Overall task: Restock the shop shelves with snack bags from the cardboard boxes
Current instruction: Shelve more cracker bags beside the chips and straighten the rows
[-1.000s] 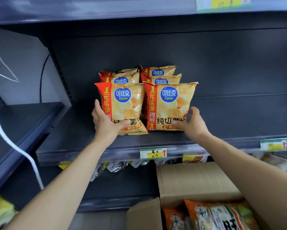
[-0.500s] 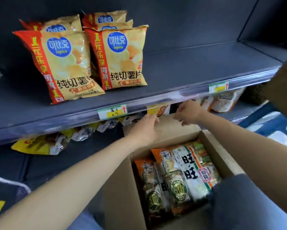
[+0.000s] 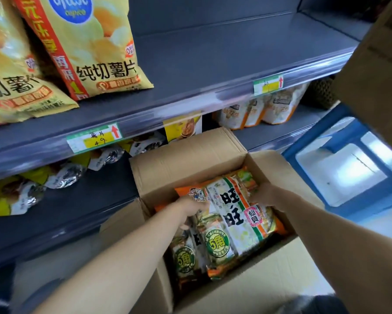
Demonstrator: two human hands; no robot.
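An open cardboard box stands on the floor below the shelves, holding several orange, white and green rice-cracker bags. Both hands are inside it. My left hand grips the left upper edge of the top rice-cracker bag. My right hand holds the same bag's right upper edge. Two yellow and red chip bags stand upright on the grey middle shelf at the upper left. The shelf to the right of them is bare.
The lower shelf holds yellow and silver snack bags at left and pale bags at right. A second cardboard box fills the upper right corner. A blue plastic stool stands right of the open box.
My hands left the chip bags on the middle shelf, passed the box's far flap and went down into the box, where they took hold of the top rice-cracker bag. The view dropped and closed in.
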